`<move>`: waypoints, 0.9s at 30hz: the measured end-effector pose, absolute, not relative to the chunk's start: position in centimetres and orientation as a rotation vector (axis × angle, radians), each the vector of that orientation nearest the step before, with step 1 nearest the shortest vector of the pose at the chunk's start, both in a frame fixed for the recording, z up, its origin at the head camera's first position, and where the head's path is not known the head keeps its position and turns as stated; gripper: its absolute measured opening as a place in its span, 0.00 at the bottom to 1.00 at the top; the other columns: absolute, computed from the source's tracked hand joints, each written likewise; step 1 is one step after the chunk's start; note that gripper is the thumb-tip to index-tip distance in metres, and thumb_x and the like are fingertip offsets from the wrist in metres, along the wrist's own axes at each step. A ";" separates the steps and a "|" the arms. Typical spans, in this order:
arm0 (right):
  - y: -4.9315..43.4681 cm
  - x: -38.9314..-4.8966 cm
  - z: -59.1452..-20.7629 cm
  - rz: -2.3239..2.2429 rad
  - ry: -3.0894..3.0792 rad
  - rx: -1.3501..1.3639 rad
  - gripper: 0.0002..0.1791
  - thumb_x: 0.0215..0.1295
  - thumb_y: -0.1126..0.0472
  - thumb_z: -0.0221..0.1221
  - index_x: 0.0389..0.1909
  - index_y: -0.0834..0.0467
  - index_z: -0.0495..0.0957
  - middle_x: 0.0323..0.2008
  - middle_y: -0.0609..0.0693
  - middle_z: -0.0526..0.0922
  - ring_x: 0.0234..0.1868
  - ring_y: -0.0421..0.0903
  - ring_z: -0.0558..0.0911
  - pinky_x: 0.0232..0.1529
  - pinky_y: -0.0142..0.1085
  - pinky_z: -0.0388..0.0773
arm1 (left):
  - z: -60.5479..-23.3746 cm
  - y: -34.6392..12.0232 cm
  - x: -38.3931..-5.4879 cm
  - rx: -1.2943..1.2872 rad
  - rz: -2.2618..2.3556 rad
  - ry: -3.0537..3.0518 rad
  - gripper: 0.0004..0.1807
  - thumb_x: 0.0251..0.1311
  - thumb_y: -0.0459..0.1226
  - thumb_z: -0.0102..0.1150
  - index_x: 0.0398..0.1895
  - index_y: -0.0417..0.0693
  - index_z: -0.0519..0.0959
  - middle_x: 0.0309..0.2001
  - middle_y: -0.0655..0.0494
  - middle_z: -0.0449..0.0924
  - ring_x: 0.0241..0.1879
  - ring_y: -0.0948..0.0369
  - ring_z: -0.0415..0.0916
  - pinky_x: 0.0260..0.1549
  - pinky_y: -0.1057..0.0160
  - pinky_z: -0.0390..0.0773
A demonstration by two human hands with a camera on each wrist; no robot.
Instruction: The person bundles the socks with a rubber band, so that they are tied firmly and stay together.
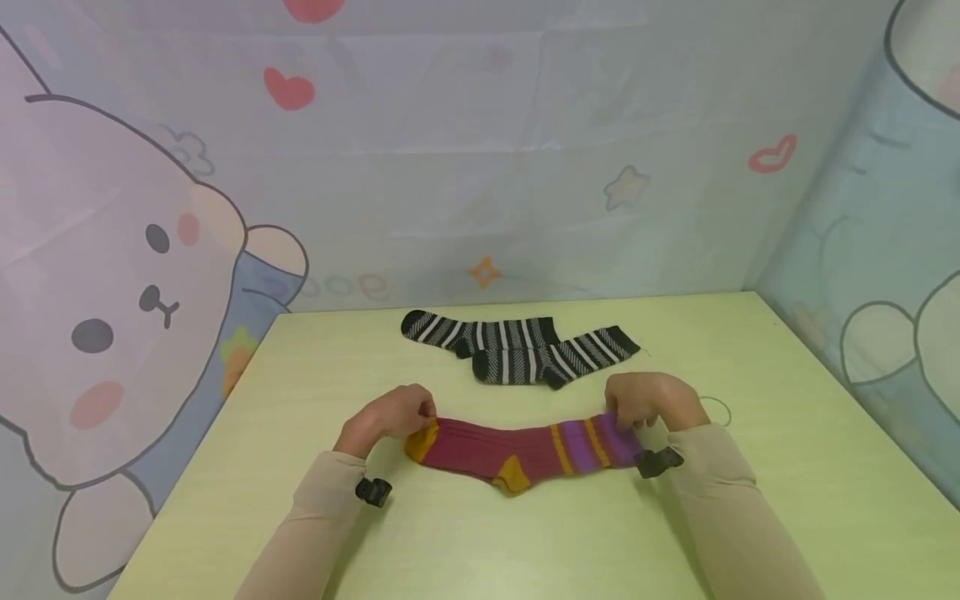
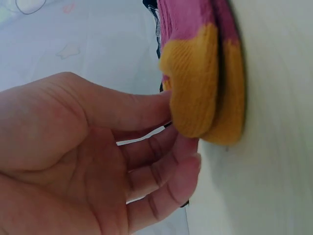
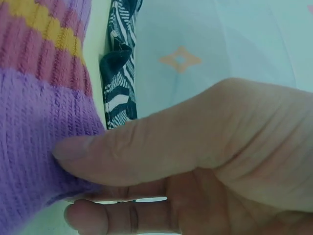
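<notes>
A maroon sock [image 1: 480, 450] with mustard toe and heel and a purple-striped cuff stretches sideways between both hands, close over the table. My left hand [image 1: 401, 412] pinches its mustard toe [image 2: 193, 88] between thumb and fingers. In the left wrist view two mustard layers lie one against the other. At the other end, my right hand [image 1: 641, 400] pinches the purple cuff [image 3: 44, 132], thumb on top and fingers beneath. Behind lie two black-and-white patterned socks, one [image 1: 517, 333] partly overlapped by the other [image 1: 517, 367].
The pale yellow-green table [image 1: 480, 550] ends at a printed cloth backdrop [image 1: 480, 167] behind. A thin green loop [image 1: 716, 410] lies near my right wrist. Small black devices [image 1: 373, 492] are strapped at both wrists.
</notes>
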State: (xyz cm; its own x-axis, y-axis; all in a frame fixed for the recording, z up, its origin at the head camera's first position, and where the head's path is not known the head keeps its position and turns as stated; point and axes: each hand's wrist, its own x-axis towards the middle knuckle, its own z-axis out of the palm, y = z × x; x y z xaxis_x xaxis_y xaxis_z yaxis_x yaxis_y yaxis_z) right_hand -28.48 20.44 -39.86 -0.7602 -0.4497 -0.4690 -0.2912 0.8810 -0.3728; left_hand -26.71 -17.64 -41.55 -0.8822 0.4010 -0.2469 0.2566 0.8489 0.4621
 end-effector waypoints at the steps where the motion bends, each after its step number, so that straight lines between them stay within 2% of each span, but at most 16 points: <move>1: 20.4 -28.5 -39.8 -0.378 2.479 -0.534 0.16 0.56 0.77 0.57 0.41 0.60 0.85 0.25 0.50 0.81 0.24 0.42 0.73 0.23 0.33 0.71 | -41.6 -17.6 -26.7 0.501 0.610 2.701 0.04 0.66 0.28 0.58 0.34 0.40 0.81 0.30 0.54 0.77 0.30 0.59 0.71 0.30 0.64 0.73; 5: 20.4 -28.6 -39.7 -0.403 2.467 -0.527 0.24 0.53 0.80 0.49 0.48 0.63 0.84 0.24 0.50 0.79 0.22 0.40 0.68 0.20 0.31 0.65 | -41.7 -17.6 -26.9 0.507 0.628 2.738 0.04 0.64 0.25 0.57 0.35 0.38 0.81 0.31 0.53 0.78 0.30 0.59 0.72 0.30 0.64 0.74; 10: 20.3 -28.6 -39.7 -0.402 2.461 -0.515 0.25 0.54 0.80 0.48 0.51 0.65 0.82 0.24 0.49 0.79 0.21 0.40 0.67 0.20 0.31 0.64 | -41.9 -17.7 -27.0 0.483 0.633 2.743 0.04 0.64 0.25 0.57 0.35 0.38 0.81 0.31 0.52 0.78 0.30 0.59 0.72 0.31 0.64 0.74; 14: 20.3 -28.5 -39.8 -0.395 2.465 -0.504 0.24 0.55 0.80 0.49 0.51 0.64 0.82 0.24 0.50 0.79 0.21 0.40 0.67 0.21 0.31 0.65 | -42.0 -17.7 -27.1 0.488 0.629 2.737 0.05 0.64 0.25 0.56 0.35 0.38 0.81 0.31 0.53 0.78 0.30 0.59 0.72 0.31 0.64 0.73; 21: 20.4 -28.4 -39.6 -0.378 2.511 -0.509 0.21 0.59 0.74 0.50 0.53 0.65 0.79 0.31 0.49 0.81 0.29 0.46 0.78 0.28 0.38 0.77 | -41.7 -17.7 -26.9 0.505 0.618 2.747 0.05 0.65 0.26 0.55 0.39 0.38 0.80 0.36 0.50 0.79 0.33 0.58 0.73 0.36 0.61 0.76; 27: 20.4 -28.4 -39.4 -0.380 2.532 -0.534 0.14 0.62 0.71 0.53 0.48 0.64 0.79 0.31 0.50 0.80 0.28 0.46 0.78 0.27 0.37 0.76 | -41.4 -17.6 -26.9 0.494 0.646 2.764 0.08 0.66 0.26 0.50 0.41 0.37 0.80 0.38 0.48 0.79 0.34 0.57 0.74 0.37 0.60 0.77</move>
State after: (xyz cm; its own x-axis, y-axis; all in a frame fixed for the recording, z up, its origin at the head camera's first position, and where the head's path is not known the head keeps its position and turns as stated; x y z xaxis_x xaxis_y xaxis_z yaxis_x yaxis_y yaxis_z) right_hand -28.43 20.42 -39.38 -0.7868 -0.4418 -0.4309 -0.2960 0.8828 -0.3647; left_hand -26.93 -17.64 -41.40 -0.9083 0.3814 -0.1717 0.2658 0.8433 0.4670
